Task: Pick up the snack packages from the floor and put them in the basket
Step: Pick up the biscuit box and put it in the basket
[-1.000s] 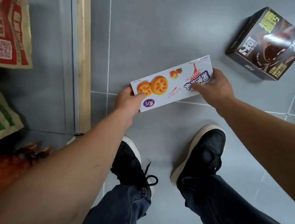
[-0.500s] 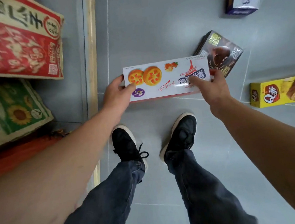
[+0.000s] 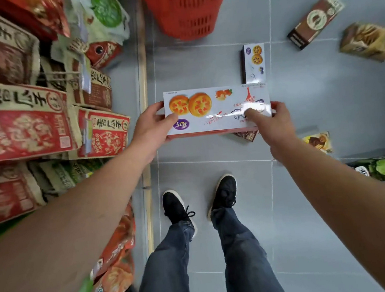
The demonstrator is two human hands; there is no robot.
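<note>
Raised since prev frame, biscuit box (image 3: 216,109) gripped at both ends by left hand (image 3: 153,128) & right hand (image 3: 273,124), arms outstretched.

The grey tiled floor (image 3: 326,106) carries a red slatted plastic basket (image 3: 185,9) at the far end, with scattered cardboard snack boxes (image 3: 316,20) on the right.
</note>
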